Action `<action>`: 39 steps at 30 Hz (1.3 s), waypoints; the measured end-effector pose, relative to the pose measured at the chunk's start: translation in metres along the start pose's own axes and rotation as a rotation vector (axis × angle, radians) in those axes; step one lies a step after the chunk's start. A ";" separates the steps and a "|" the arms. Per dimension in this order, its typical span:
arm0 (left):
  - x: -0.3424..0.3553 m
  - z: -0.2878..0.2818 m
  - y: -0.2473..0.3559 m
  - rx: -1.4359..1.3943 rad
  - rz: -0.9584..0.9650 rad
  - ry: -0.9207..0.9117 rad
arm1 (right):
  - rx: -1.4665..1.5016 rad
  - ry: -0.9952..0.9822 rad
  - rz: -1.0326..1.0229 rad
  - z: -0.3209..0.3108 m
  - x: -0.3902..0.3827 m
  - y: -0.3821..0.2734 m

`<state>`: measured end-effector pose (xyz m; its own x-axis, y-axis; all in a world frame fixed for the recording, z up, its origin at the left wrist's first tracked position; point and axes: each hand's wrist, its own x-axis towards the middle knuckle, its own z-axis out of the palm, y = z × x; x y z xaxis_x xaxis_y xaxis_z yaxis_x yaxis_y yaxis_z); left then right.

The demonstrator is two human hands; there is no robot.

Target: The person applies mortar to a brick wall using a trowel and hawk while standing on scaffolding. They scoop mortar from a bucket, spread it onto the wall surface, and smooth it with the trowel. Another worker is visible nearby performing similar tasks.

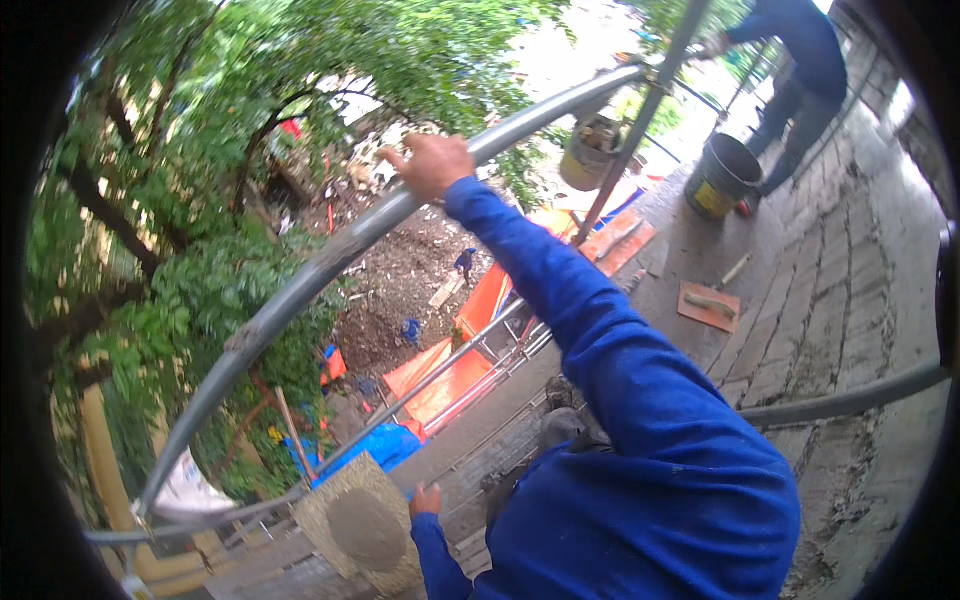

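My right hand [434,167] is on a thick grey metal pipe rail [290,295], its palm over the pipe and a finger or thumb sticking out. The blue-sleeved right arm stretches across the view to reach it. Low in the view, my left hand [425,500] hangs with its fingers apart and nothing visible in it. Just left of that hand lies a square board [318,512] bearing a round patch of wet grey mortar [368,528]. My boots and legs show partly on the planks between the arms.
A brick wall [830,260] runs along the right. On the walkway lie an orange-based hand float [708,306] and a dark bucket [724,176]. Another person [800,60] stands at the far right end. Beyond the rail, the ground drops far below, with orange tarps [440,385] and trees.
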<state>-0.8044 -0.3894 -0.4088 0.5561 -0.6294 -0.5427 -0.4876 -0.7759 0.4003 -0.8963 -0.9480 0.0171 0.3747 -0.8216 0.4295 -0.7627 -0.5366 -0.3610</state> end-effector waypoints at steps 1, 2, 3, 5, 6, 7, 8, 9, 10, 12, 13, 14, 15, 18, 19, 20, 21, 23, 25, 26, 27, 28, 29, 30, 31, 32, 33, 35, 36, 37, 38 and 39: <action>0.027 -0.019 0.039 0.034 0.151 0.078 | 0.064 0.077 0.000 0.003 -0.003 -0.006; 0.047 -0.040 0.084 0.015 0.208 0.091 | 0.079 0.069 -0.037 0.000 -0.004 -0.007; 0.062 -0.060 0.133 -0.005 0.264 0.105 | 0.153 0.093 -0.039 0.006 -0.004 0.000; 0.083 -0.089 0.221 -0.036 0.319 0.065 | 0.192 0.082 -0.105 -0.001 -0.006 0.003; 0.092 -0.089 0.247 -0.121 0.353 0.074 | 0.242 0.018 -0.154 -0.005 -0.007 0.002; 0.103 -0.082 0.275 -0.204 0.393 0.076 | 0.286 0.104 -0.204 0.005 -0.004 0.006; 0.113 -0.075 0.304 -0.283 0.436 0.076 | 0.309 0.112 -0.229 -0.002 -0.006 0.012; 0.118 -0.063 0.336 -0.220 0.471 0.057 | 0.331 0.123 -0.252 -0.010 -0.007 0.019; 0.124 -0.049 0.364 -0.154 0.506 0.037 | 0.444 0.157 -0.308 -0.010 -0.008 0.028; 0.142 -0.011 0.419 -0.056 0.549 -0.074 | 0.673 0.190 -0.395 -0.014 -0.003 0.060; 0.146 0.010 0.429 -0.023 0.530 -0.138 | 0.828 0.172 -0.445 -0.019 -0.005 0.066; 0.153 0.038 0.451 0.019 0.537 -0.228 | 1.029 0.130 -0.426 -0.021 -0.007 0.089; 0.158 0.061 0.453 0.026 0.509 -0.301 | 1.257 0.065 -0.428 -0.017 -0.010 0.095; 0.172 0.127 0.444 -0.084 0.402 -0.457 | 1.457 -0.039 -0.348 -0.016 -0.081 0.151; 0.184 0.159 0.452 -0.108 0.418 -0.527 | 1.393 -0.146 -0.211 -0.009 -0.106 0.196; 0.191 0.183 0.479 -0.108 0.454 -0.604 | 1.411 -0.218 -0.015 -0.004 -0.131 0.250; 0.163 0.184 0.554 0.010 0.501 -0.765 | 1.325 -0.006 0.157 0.014 -0.162 0.315; 0.199 0.239 0.554 0.078 0.806 -0.665 | 1.275 0.133 0.646 0.046 -0.227 0.380; 0.191 0.282 0.623 0.373 0.791 -0.730 | 0.952 0.255 1.075 0.063 -0.304 0.491; 0.200 0.312 0.642 0.332 0.812 -0.691 | 0.696 0.298 1.109 0.055 -0.327 0.524; 0.211 0.344 0.657 0.290 0.835 -0.653 | 0.751 0.309 1.237 0.054 -0.353 0.550; 0.218 0.374 0.682 0.374 0.977 -0.522 | 0.802 0.323 1.356 0.051 -0.375 0.574; 0.226 0.402 0.703 0.258 1.036 -0.439 | 0.822 0.301 1.411 0.047 -0.396 0.594; 0.225 0.425 0.727 0.260 1.042 -0.361 | 0.840 0.285 1.468 0.045 -0.411 0.607; 0.219 0.443 0.750 0.271 1.049 -0.283 | 0.822 0.324 1.459 0.048 -0.413 0.613; 0.216 0.459 0.764 0.324 1.036 -0.242 | 0.814 0.354 1.444 0.051 -0.409 0.616; 0.214 0.473 0.771 0.381 1.022 -0.207 | 0.808 0.387 1.431 0.054 -0.403 0.618; 0.216 0.488 0.775 0.347 0.992 -0.192 | 0.835 0.395 1.347 0.065 -0.381 0.629; 0.222 0.486 0.773 0.333 0.977 -0.184 | 0.852 0.401 1.307 0.072 -0.367 0.634; 0.221 0.480 0.771 0.301 0.996 -0.220 | 0.843 0.417 1.280 0.076 -0.355 0.640; 0.221 0.467 0.762 0.277 1.020 -0.229 | 0.836 0.424 1.246 0.082 -0.339 0.649; 0.223 0.450 0.744 0.253 1.041 -0.234 | 0.832 0.429 1.210 0.087 -0.321 0.657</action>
<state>-1.3468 -1.0882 -0.5640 -0.3368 -0.9272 -0.1638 -0.7832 0.1794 0.5953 -1.4717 -1.0533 -0.4299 -0.5228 -0.7949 -0.3080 0.0686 0.3208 -0.9446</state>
